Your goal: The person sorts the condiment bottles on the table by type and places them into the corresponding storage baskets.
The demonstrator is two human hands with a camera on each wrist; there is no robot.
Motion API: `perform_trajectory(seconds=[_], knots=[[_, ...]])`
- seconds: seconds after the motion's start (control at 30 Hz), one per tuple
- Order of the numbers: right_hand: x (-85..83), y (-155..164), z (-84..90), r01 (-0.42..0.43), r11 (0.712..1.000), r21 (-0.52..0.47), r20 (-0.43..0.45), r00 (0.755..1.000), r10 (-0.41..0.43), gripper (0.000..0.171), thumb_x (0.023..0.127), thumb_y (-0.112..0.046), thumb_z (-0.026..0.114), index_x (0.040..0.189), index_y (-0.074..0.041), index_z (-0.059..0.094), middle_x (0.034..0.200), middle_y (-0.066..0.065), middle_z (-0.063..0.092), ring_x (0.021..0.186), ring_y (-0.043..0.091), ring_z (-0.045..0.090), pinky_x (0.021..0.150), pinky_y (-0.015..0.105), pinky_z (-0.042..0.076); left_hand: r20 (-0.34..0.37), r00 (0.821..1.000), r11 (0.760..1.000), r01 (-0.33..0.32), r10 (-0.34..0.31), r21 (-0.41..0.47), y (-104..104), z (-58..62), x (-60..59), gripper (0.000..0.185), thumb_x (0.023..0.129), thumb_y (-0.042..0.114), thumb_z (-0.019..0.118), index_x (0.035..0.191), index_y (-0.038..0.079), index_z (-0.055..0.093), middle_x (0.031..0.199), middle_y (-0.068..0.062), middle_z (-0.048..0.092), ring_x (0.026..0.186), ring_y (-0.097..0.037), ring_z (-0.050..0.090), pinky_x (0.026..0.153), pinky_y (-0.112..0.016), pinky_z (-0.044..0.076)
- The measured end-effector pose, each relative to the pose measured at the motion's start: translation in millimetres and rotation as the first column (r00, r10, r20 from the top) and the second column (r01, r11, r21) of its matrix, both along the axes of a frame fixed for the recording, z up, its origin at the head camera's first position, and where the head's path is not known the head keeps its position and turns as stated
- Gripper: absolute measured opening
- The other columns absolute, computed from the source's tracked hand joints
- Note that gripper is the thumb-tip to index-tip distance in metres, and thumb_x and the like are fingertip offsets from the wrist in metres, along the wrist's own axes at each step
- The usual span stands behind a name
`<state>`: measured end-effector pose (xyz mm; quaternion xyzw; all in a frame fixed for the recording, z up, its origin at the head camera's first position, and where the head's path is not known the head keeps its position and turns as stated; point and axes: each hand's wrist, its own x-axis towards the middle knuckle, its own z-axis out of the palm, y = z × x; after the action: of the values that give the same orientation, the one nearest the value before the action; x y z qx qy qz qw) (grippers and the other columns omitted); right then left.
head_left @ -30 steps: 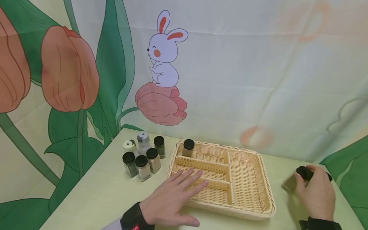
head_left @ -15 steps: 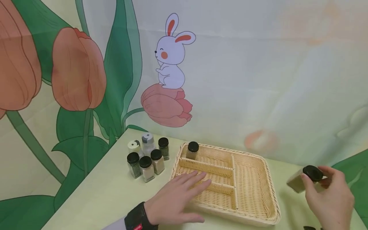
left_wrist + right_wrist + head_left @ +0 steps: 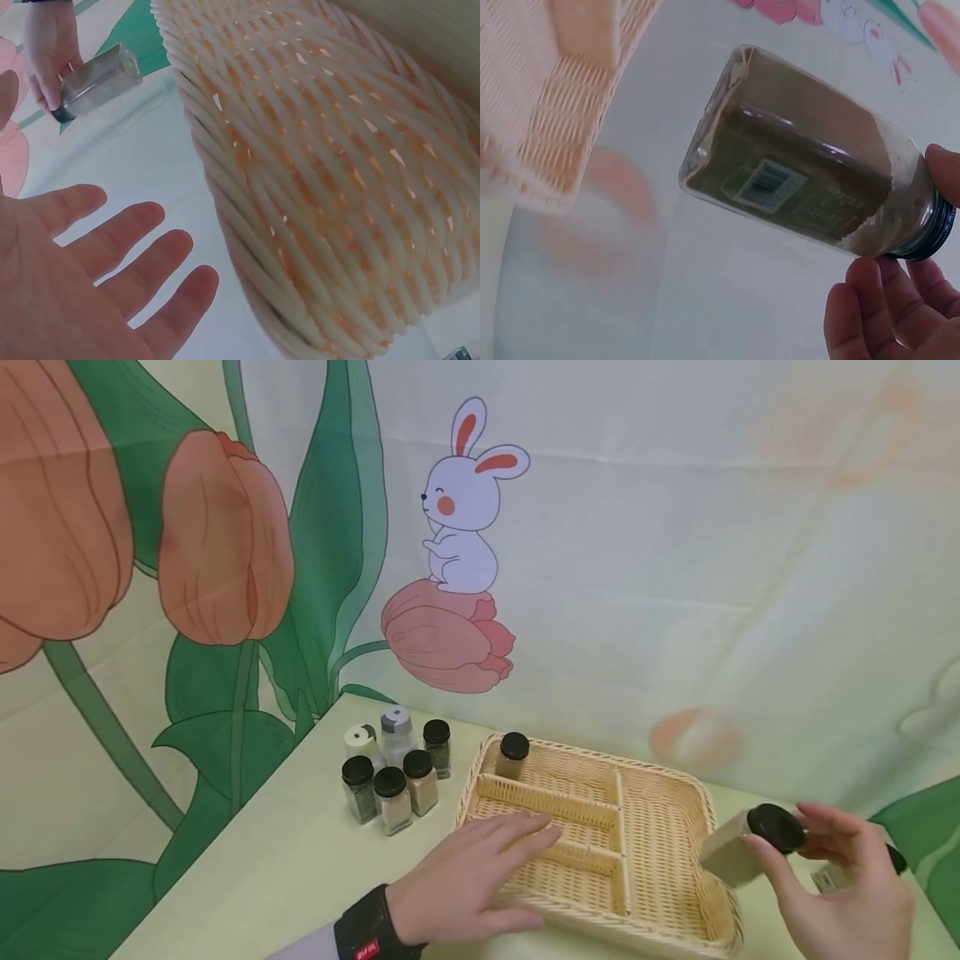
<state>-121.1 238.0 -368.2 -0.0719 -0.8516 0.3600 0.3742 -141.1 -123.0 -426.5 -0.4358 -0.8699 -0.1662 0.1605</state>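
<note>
My right hand [image 3: 851, 889] pinches a glass spice jar [image 3: 733, 853] by its black lid, thumb on one side and fingers on the other. Tilted, the jar hangs in the air by the right rim of the wicker basket [image 3: 663, 852]. Brownish powder and a small barcode label show on the same spice jar [image 3: 795, 165] in the right wrist view. Over the basket's front left part, my left hand [image 3: 472, 877] is spread with straight fingers and holds nothing; whether it touches the rim cannot be told. Another black-lidded jar [image 3: 512, 758] stands in the basket's back left compartment.
Several jars [image 3: 392, 802] with black, white or grey tops stand in a group left of the basket. Behind my right hand, another jar [image 3: 828, 877] is partly hidden on the table [image 3: 300, 860]. A printed curtain [image 3: 637, 568] hangs along the back.
My right hand has lifted the spice jar off the table at the right and carried it left to the basket's edge. The left hand stays over the basket. The head view has shifted slightly.
</note>
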Motion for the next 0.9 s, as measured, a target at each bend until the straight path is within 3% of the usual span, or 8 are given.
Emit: perform_trajectory(seconds=[0.23,0.47,0.77,0.9], knots=[[12.9,-34,1.5,-0.182,0.983,-0.025,0.005,0.983,0.182,0.061,0.071,0.005,0.092,0.125,-0.005,0.066,0.105,-0.026,0.061,0.084,-0.007,0.058,0.081,0.004,0.043,0.023,1.000,0.999,-0.015,0.014,0.030,2,-3.6,-0.3,0.082,0.100,0.062,0.056,0.165,0.023,0.026,0.159,0.002,0.046,0.145,-0.014,0.048,0.113,-0.042,0.048],[26.0,-67,-6.3,-0.295,0.956,-0.005,0.042,0.955,0.295,0.059,0.066,0.003,0.095,0.117,-0.007,0.069,0.104,-0.017,0.066,0.082,-0.002,0.060,0.079,0.005,0.044,0.060,0.998,0.993,-0.021,0.014,0.116,10,-8.6,0.2,0.079,0.097,0.057,0.066,0.161,0.023,0.034,0.155,0.005,0.052,0.142,-0.012,0.051,0.111,-0.040,0.050],[33.5,-87,-20.7,-0.472,0.882,-0.002,0.004,0.882,0.472,0.061,0.060,0.005,0.096,0.112,-0.007,0.068,0.099,-0.009,0.069,0.076,0.002,0.063,0.074,0.011,0.048,0.161,0.982,0.966,0.057,-0.100,0.252,19,-4.0,3.1,0.080,0.093,0.052,0.074,0.159,0.028,0.036,0.152,0.009,0.054,0.137,-0.007,0.054,0.110,-0.032,0.049],[33.4,-93,-28.4,-0.533,0.846,0.024,-0.013,0.846,0.533,0.061,0.060,0.003,0.097,0.112,-0.009,0.068,0.098,-0.008,0.071,0.076,0.002,0.064,0.073,0.011,0.049,0.149,0.977,0.939,0.099,-0.156,0.330,22,-4.0,5.9,0.084,0.090,0.046,0.079,0.159,0.024,0.036,0.148,0.005,0.058,0.132,-0.008,0.058,0.109,-0.026,0.049]])
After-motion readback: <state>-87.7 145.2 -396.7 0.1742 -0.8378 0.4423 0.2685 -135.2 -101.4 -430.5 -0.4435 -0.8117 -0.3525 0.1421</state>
